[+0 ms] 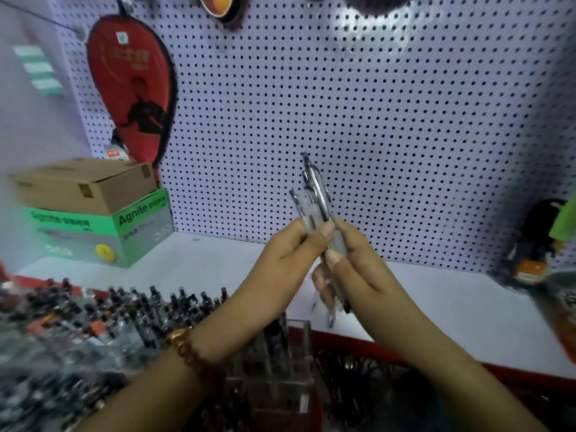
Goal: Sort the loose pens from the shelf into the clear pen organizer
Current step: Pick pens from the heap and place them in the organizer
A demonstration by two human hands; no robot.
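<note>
Above the white shelf [218, 263]: bundle of pens [314, 198] held in both hands

Centre of scene, in front of the pegboard [374, 120]:
- Pens: a small bundle with clear barrels, nearly upright and leaning slightly left. The top ends rise above the fingers and the tips poke out below the hands. The exact count cannot be told.
- Left hand [290, 254]: pinches the bundle at mid-length between thumb and curled fingers. A beaded bracelet [187, 347] sits on the wrist.
- Right hand [352, 263]: fingers wrapped round the lower part of the same bundle, with the thumb pressed on the near side, touching the left hand.

Near centre, below the hands:
- Clear organizer [299, 347]: stands upright against the red front edge [405, 350] of the shelf. Several dark pens stand in its compartments. It is apart from the held bundle.

Near left:
- Rows of stocked pens [124, 310], standing upright and blurred.

Far left, on the shelf:
- Cardboard box [84, 185], closed, stacked on a green box [140, 226] printed "Agnite".
- Red paddle cover [131, 88], hanging on the pegboard above the boxes.
</note>
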